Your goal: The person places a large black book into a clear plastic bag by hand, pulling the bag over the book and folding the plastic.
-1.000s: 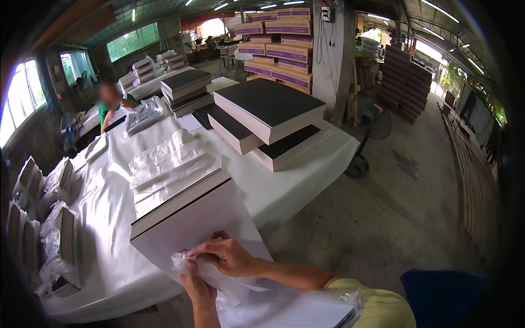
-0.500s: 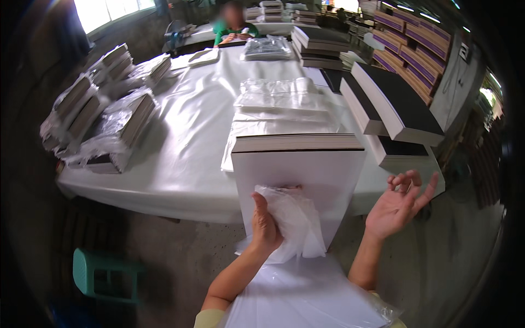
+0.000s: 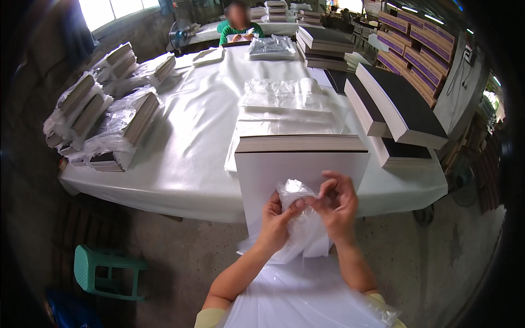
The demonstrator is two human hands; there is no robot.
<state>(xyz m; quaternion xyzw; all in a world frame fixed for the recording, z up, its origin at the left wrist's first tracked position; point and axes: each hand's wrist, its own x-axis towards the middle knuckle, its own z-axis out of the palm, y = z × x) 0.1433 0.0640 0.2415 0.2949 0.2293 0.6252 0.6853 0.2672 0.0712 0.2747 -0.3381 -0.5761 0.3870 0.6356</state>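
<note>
A thick white block of sheets (image 3: 262,170), with a dark line along its top edge, stands upright against the near side of the table. In front of it my left hand (image 3: 275,223) is closed on a bunched clear plastic bag (image 3: 306,235). The thumb and fingers of my right hand (image 3: 340,210) pinch the upper part of the same bag, its other fingers curled and slightly blurred. Below the bag, a white sheet under clear film (image 3: 295,298) spreads toward my body.
Flat clear bags (image 3: 284,112) lie on the white-covered table (image 3: 180,131). Plastic-wrapped stacks (image 3: 117,123) stand at left, thick black-topped blocks (image 3: 402,104) at right. A green stool (image 3: 109,270) is on the floor at left. Across the table sits a person in green (image 3: 240,30).
My right hand has come in from the right, where it was open in the air, and now pinches the bag. My left hand has shifted slightly right, still holding the bag.
</note>
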